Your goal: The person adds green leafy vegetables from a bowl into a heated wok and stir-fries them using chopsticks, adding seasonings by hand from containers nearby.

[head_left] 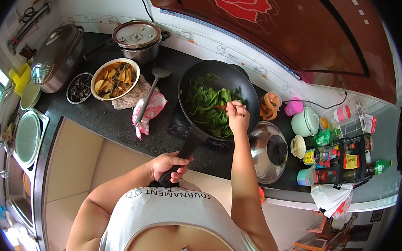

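A black wok (236,77) sits on an induction cooktop (177,128), holding a heap of leafy greens (205,106). My left hand (171,166) is wrapped around the wok's long black handle (189,143), close to my body. Over the right part of the wok, my right hand (238,117) grips reddish-brown chopsticks (220,107); their tips are lost among the leaves. To the right of the wok rests a domed metal lid (263,157) with a black knob. Left of it, a metal spatula (149,94) lies across a pink-and-white cloth (155,107).
A bowl of cooked food (115,79), a small bowl of dark pieces (80,88), a pressure cooker (137,38) and a rice cooker (56,56) stand on the left. Bottles in a rack (352,160) and a pale green lidded pot (304,121) crowd the right. A sink (20,197) is far left.
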`<action>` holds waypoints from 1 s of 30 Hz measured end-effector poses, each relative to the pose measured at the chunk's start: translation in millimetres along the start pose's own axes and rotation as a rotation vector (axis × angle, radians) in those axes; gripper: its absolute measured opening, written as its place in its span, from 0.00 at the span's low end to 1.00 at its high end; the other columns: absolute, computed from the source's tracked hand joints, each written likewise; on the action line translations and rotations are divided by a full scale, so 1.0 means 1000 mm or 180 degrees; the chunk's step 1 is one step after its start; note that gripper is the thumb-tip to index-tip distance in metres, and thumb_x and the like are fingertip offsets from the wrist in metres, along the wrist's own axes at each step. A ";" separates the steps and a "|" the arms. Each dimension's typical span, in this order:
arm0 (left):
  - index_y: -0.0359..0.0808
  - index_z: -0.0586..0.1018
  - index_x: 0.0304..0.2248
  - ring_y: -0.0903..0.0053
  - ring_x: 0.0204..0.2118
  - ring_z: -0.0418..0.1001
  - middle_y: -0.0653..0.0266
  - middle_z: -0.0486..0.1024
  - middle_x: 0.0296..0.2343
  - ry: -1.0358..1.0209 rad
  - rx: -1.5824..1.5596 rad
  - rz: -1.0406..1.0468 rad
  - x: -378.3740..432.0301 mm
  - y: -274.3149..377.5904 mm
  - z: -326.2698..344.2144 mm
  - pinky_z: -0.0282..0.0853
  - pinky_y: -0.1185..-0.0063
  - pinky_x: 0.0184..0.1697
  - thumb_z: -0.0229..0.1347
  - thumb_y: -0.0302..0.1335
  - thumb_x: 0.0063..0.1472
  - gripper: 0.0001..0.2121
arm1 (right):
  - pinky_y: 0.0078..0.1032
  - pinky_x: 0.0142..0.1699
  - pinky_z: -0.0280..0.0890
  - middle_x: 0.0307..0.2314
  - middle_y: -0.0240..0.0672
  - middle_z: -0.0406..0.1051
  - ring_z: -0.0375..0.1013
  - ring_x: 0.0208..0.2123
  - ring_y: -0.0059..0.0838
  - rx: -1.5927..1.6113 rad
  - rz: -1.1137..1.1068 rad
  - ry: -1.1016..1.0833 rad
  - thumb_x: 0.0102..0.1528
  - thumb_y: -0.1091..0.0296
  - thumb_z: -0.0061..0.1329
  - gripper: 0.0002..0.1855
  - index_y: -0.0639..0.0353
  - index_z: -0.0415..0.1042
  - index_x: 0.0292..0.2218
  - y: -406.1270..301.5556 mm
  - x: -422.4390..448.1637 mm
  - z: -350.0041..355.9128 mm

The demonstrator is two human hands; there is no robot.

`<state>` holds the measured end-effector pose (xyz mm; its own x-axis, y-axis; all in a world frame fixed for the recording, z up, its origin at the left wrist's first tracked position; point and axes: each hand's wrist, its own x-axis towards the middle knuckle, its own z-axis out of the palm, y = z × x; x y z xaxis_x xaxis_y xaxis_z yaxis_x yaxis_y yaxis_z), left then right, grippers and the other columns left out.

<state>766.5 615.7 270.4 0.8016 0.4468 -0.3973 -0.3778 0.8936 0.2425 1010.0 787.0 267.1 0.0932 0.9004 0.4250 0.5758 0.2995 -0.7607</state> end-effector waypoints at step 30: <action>0.40 0.63 0.45 0.80 0.14 0.59 0.65 0.62 0.18 0.0054 -0.0072 0.0031 -0.002 -0.002 -0.005 0.56 0.81 0.15 0.48 0.26 0.60 0.13 | 0.15 0.22 0.64 0.21 0.31 0.73 0.71 0.17 0.19 0.0718 0.0683 0.0010 0.55 0.66 0.46 0.09 0.63 0.74 0.31 -0.045 0.019 -0.004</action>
<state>763.3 613.9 265.8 0.7899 0.4560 -0.4101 -0.3961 0.8898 0.2264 989.2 789.3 311.1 0.1958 0.9497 0.2442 0.3481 0.1655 -0.9227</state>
